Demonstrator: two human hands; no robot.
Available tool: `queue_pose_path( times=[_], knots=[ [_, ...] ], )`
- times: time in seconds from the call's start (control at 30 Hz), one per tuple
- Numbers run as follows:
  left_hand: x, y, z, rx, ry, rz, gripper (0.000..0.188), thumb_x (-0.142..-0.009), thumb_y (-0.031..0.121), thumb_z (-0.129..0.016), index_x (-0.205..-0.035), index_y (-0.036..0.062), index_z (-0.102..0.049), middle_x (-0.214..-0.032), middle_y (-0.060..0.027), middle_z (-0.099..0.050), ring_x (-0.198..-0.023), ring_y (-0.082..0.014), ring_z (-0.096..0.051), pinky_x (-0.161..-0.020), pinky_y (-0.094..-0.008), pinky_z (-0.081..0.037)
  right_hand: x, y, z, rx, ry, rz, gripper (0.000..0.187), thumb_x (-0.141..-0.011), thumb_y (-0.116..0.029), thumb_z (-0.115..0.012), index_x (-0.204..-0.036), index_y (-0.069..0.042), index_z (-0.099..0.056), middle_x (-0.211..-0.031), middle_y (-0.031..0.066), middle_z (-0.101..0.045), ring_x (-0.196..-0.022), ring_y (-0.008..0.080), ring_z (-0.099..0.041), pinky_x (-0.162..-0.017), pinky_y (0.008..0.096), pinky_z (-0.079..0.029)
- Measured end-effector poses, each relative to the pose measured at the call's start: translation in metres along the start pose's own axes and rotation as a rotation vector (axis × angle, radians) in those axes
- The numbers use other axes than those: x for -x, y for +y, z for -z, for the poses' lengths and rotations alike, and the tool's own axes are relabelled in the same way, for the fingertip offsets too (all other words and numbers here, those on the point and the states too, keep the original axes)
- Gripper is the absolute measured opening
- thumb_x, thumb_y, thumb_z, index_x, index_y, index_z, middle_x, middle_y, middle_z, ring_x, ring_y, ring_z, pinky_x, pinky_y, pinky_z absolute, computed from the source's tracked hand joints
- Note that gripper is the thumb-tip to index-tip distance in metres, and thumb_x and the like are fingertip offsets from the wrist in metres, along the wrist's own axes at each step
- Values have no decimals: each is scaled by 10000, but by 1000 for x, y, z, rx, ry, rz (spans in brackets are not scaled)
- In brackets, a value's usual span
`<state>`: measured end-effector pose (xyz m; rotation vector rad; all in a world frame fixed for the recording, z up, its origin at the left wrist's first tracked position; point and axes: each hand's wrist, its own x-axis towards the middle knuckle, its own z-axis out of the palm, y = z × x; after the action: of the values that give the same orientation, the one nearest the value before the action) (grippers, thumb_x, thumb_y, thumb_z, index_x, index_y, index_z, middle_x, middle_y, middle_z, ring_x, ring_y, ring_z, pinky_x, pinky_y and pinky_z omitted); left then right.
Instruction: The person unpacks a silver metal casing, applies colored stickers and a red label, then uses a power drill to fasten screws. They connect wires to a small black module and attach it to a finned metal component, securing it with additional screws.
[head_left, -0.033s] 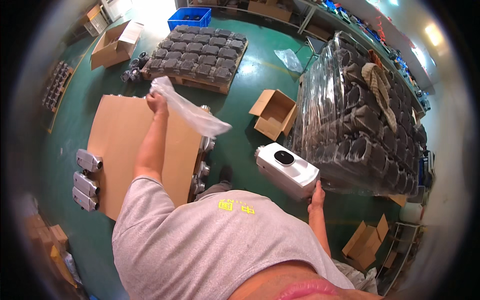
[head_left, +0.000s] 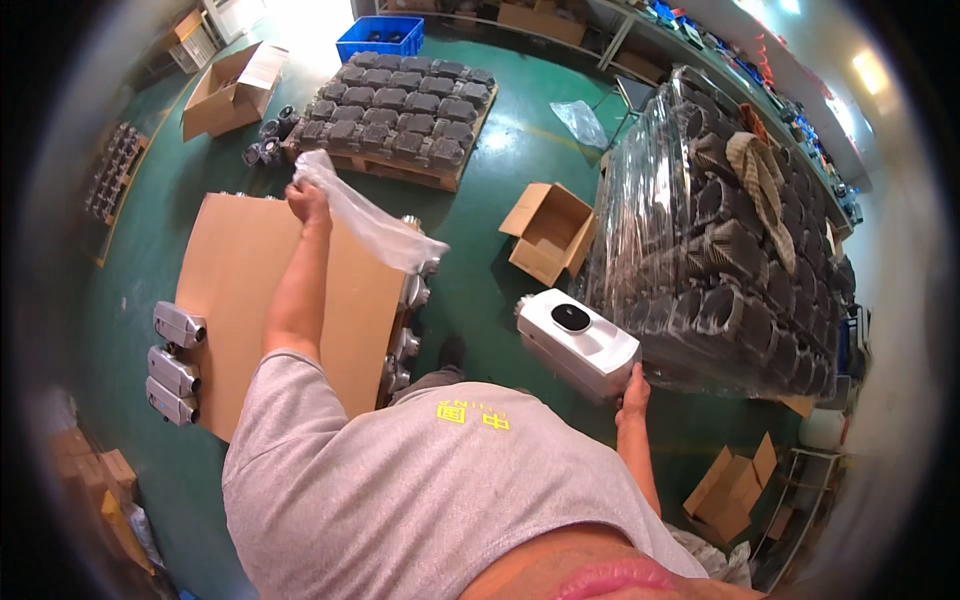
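Downward fisheye head view

The green floor (head_left: pixel 470 230) is viewed from head height by the left of two lenses, angled down and forward. The grey shirt (head_left: pixel 430 480) is seen nearest, at six o'clock; the left hand (head_left: pixel 309 203) is framed farther out at ten, the right hand (head_left: pixel 632 400) at four; the blue crate (head_left: pixel 375 47) is caught far off at eleven.

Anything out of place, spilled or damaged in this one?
Crumpled plastic lies on the floor, apart from the bag in the left hand; it looks dropped. A cloth draped over the wrapped stack also seems stray. I see no spill or clear damage.
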<state>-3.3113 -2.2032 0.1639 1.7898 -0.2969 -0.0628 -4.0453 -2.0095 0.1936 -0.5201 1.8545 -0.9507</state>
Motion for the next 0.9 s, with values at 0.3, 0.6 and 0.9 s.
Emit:
queue_pose_path(
  times=[0.3,0.6,0.9],
  knots=[
    [-75,26,-51,402,-633,21,441,-1010,296,-605,-1375,53,-565,-1430,-181,-560,-1353,-330,-509,-1101,-392,-431,-199,-17,-121,168,-16,101,628,-999,-502,-562,-1172,89,-686,-1079,162,-737,-959,283,-697,-856,400,-531],
    [163,243,-115,176,-1868,43,822,-1016,737,-231,-1460,137,-575,-1489,-46,-566,-1441,-200,-426,-1201,-478,-232,-327,-79,-186,663,1,307,736,-935,-579,-541,-1073,125,-708,-1108,316,-707,-1064,449,-681,-914,488,-504],
    [127,247,-161,219,-1663,168,870,-981,790,-237,-1458,151,-585,-1487,-29,-571,-1436,-181,-434,-1207,-480,-189,-409,-71,-211,762,-31,345,716,-919,-575,-558,-1058,108,-722,-1139,343,-685,-1128,479,-652,-972,501,-494]
  ],
)
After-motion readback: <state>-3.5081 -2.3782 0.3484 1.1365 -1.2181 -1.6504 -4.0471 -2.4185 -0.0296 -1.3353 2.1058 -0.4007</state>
